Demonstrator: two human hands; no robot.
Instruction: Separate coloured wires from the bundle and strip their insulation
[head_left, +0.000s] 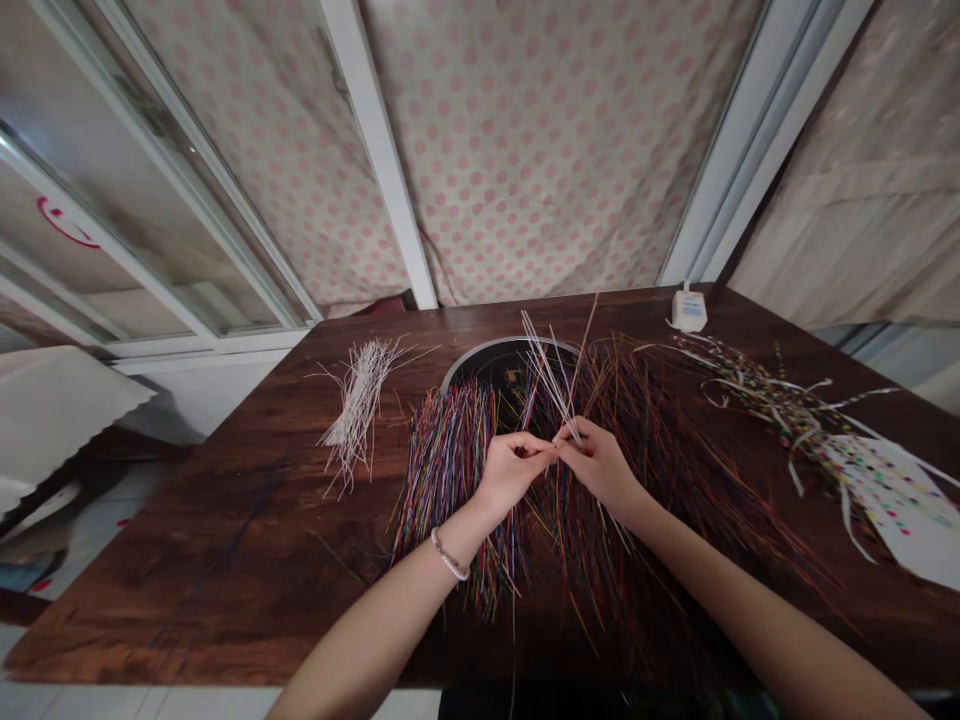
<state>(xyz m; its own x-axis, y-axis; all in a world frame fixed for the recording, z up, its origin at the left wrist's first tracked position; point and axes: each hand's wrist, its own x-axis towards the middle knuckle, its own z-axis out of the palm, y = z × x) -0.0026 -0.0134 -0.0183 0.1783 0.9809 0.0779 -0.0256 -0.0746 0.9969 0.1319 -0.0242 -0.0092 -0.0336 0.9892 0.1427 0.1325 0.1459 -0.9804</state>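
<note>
My right hand point(600, 470) is closed around a few thin white strands point(551, 375), which fan upward past its fingers. Thumb and fingertips of my left hand point(516, 468) are pinched together and meet the right fingertips; whatever lies in that pinch is too small to make out. Beneath both hands spread thin multicoloured strands, one bundle point(442, 460) to the left and a darker, looser heap point(675, 460) to the right. Behind the hands, a black round plate-like thing point(480, 368) with a pale rim is partly covered by the strands.
A pile of white strands point(360, 400) lies left on the dark wooden table point(247, 480). At right are beaded or dotted strands with ribbons point(765, 390) and a white sheet with coloured dots point(892, 490). A small white box point(688, 310) stands near the far edge, before a dotted curtain point(525, 150).
</note>
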